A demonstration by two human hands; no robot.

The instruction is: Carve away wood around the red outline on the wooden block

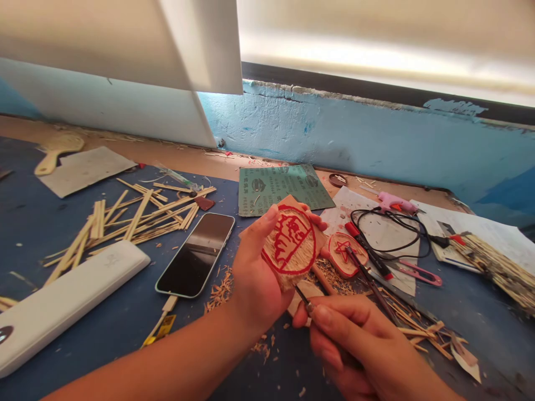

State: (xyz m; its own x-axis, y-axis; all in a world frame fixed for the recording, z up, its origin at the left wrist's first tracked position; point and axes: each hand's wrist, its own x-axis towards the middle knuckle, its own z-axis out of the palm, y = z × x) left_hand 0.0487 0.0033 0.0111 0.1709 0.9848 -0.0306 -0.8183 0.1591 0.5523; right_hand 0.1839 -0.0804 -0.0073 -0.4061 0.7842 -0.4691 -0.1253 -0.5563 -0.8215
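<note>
My left hand (257, 267) is wrapped round a small wooden block (295, 242) and tilts its face toward me. Red lines make a circle with a drawing inside it, and the wood between them looks roughly cut. In my right hand (355, 340) is a carving tool (304, 298) with a thin dark metal shaft; the fingers hide most of its handle. Its tip points at the block's lower edge, and I cannot tell whether it touches. Just right of the block lies a wooden disc (345, 254) marked with a red star. Wood shavings (221, 289) are scattered beneath my hands.
A phone (196, 253), a long white case (75, 301) and thin wooden sticks (137, 214) lie left. Green sandpaper (284, 186) is behind the block. On the right are a red marker (368, 250), a pink glue gun (397, 201) with black cable and a pink-handled cutter (420, 273).
</note>
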